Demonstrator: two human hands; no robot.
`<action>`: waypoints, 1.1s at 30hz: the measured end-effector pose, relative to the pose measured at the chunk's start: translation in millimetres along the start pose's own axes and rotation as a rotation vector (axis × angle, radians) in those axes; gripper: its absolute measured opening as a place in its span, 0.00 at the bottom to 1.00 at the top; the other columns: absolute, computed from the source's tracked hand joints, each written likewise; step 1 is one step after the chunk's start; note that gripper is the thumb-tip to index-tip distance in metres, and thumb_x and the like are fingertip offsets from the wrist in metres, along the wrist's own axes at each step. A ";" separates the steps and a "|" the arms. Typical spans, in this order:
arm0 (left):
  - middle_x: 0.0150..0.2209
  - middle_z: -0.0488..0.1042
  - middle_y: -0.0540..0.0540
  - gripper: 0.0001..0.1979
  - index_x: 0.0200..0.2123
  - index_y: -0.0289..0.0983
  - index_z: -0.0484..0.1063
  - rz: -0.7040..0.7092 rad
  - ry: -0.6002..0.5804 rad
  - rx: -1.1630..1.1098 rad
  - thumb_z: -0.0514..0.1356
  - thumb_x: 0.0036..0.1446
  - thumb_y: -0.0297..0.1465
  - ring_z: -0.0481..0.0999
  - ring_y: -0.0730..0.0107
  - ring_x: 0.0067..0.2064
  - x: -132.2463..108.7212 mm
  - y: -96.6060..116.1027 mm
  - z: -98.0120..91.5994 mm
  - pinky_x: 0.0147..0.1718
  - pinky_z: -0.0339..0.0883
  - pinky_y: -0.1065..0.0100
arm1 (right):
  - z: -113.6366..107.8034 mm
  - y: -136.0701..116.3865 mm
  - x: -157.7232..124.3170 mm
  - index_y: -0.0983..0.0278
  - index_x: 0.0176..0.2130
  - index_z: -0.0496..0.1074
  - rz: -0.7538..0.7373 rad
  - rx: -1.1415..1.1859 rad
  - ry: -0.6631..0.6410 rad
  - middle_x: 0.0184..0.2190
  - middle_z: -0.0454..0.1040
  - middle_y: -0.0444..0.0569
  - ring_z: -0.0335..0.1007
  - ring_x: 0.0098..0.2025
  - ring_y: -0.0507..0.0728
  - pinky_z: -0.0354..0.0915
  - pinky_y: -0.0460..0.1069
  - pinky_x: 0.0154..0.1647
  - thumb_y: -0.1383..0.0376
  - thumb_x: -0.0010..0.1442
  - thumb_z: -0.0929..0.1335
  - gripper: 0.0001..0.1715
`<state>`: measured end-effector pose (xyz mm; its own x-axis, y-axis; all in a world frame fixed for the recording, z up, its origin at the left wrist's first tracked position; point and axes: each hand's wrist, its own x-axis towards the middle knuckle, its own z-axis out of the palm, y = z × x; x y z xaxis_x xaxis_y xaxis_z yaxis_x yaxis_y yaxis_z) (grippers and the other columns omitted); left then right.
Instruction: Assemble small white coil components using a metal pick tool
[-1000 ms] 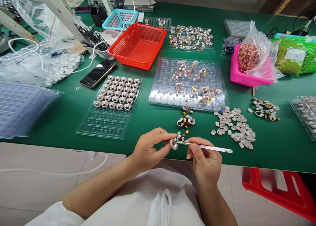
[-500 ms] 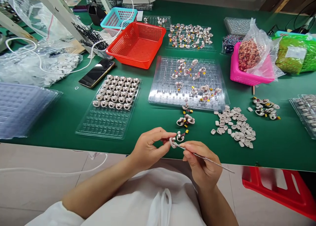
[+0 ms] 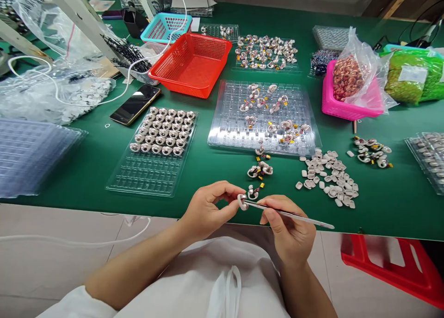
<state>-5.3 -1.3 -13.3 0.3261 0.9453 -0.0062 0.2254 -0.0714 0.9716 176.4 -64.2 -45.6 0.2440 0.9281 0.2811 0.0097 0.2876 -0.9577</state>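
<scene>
My left hand [image 3: 208,209] pinches a small white ring-shaped earpiece part [image 3: 242,201] at the near edge of the green table. My right hand [image 3: 286,227] grips metal tweezers [image 3: 294,215], whose tips touch that part. Just beyond lies another small part with coloured wires [image 3: 254,192], and a few more wired parts [image 3: 260,170] sit further out. A clear tray [image 3: 152,170] on the left holds rows of finished white parts [image 3: 163,130]. A second clear tray [image 3: 229,133] straight ahead carries scattered wired parts.
A heap of small white caps [image 3: 328,178] lies to the right. A phone [image 3: 136,104], a red basket [image 3: 192,64], a blue basket [image 3: 165,27] and a pink basket [image 3: 350,106] with a bag of copper coils stand further back. Stacked clear trays [image 3: 31,153] sit left; a red stool [image 3: 391,267] is below right.
The tweezers' rear end dropped half a second ago and has risen again to nearly level. Both hands stay at the table edge on the same part.
</scene>
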 end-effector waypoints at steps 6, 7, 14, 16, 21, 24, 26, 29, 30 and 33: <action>0.29 0.80 0.45 0.07 0.37 0.33 0.82 -0.002 -0.020 -0.010 0.64 0.56 0.26 0.78 0.70 0.30 -0.7 -1.1 0.6 0.29 0.72 0.73 | 1.3 1.7 0.4 0.55 0.48 0.80 -0.027 -0.008 -0.005 0.39 0.83 0.49 0.79 0.34 0.56 0.74 0.50 0.25 0.72 0.64 0.71 0.16; 0.29 0.80 0.45 0.07 0.37 0.33 0.82 -0.014 -0.023 -0.026 0.64 0.56 0.26 0.78 0.70 0.30 -0.6 -0.7 0.6 0.30 0.73 0.72 | 1.7 1.9 0.0 0.55 0.48 0.79 -0.030 -0.013 0.009 0.39 0.83 0.49 0.79 0.34 0.56 0.73 0.49 0.24 0.72 0.64 0.71 0.16; 0.33 0.82 0.44 0.08 0.40 0.34 0.83 -0.105 -0.066 -0.180 0.66 0.57 0.27 0.80 0.69 0.33 0.4 0.4 0.2 0.34 0.76 0.71 | 2.4 1.9 -2.5 0.54 0.49 0.79 -0.071 -0.046 0.021 0.40 0.82 0.48 0.78 0.35 0.56 0.71 0.48 0.22 0.76 0.64 0.70 0.20; 0.34 0.81 0.44 0.08 0.41 0.34 0.83 -0.126 -0.084 -0.223 0.66 0.58 0.28 0.80 0.70 0.33 -0.3 -1.0 -0.4 0.34 0.76 0.72 | 3.0 1.9 -2.2 0.54 0.48 0.79 -0.049 -0.014 0.030 0.40 0.82 0.48 0.77 0.32 0.54 0.70 0.47 0.21 0.75 0.64 0.70 0.19; 0.33 0.80 0.45 0.08 0.41 0.34 0.83 -0.163 -0.108 -0.270 0.66 0.59 0.29 0.78 0.71 0.32 -1.9 -1.7 -1.8 0.34 0.76 0.72 | 5.7 3.1 0.6 0.57 0.44 0.80 0.047 0.079 0.056 0.39 0.82 0.48 0.71 0.23 0.50 0.67 0.46 0.18 0.71 0.65 0.71 0.11; 0.32 0.80 0.44 0.09 0.40 0.34 0.83 -0.183 -0.116 -0.276 0.67 0.59 0.32 0.78 0.70 0.31 -1.5 1.2 -1.3 0.32 0.76 0.71 | 5.9 4.9 2.4 0.59 0.42 0.79 0.112 0.144 0.062 0.37 0.81 0.48 0.69 0.21 0.49 0.68 0.46 0.18 0.68 0.65 0.71 0.06; 0.32 0.80 0.44 0.09 0.38 0.33 0.83 -0.209 -0.109 -0.269 0.68 0.58 0.34 0.77 0.70 0.31 -0.7 3.4 -0.5 0.31 0.76 0.71 | 5.3 6.4 3.4 0.60 0.41 0.79 0.152 0.174 0.052 0.36 0.81 0.48 0.69 0.20 0.48 0.68 0.46 0.19 0.67 0.65 0.72 0.04; 0.29 0.79 0.46 0.08 0.36 0.34 0.82 -0.257 -0.103 -0.300 0.69 0.56 0.33 0.77 0.70 0.30 0.9 5.4 0.4 0.31 0.75 0.71 | 3.5 7.6 4.5 0.60 0.40 0.79 0.174 0.177 0.031 0.35 0.80 0.48 0.71 0.22 0.50 0.69 0.47 0.21 0.66 0.65 0.72 0.03; 0.28 0.79 0.46 0.08 0.35 0.34 0.82 -0.268 -0.102 -0.320 0.69 0.56 0.33 0.76 0.70 0.30 1.3 5.7 0.4 0.31 0.75 0.71 | 2.6 7.5 4.8 0.60 0.40 0.79 0.166 0.171 0.029 0.35 0.80 0.48 0.72 0.24 0.51 0.70 0.48 0.22 0.66 0.65 0.72 0.04; 0.28 0.78 0.47 0.07 0.36 0.34 0.82 -0.286 -0.097 -0.364 0.68 0.56 0.31 0.75 0.71 0.30 1.6 6.1 -0.2 0.32 0.74 0.71 | -0.7 5.1 5.7 0.58 0.42 0.79 0.122 0.148 0.037 0.35 0.79 0.47 0.73 0.28 0.52 0.69 0.48 0.25 0.67 0.66 0.71 0.05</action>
<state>-3.6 -0.2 -7.3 0.3855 0.8757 -0.2908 -0.0122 0.3199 0.9474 178.6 -57.7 -48.9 0.2705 0.9496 0.1584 -0.1638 0.2075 -0.9644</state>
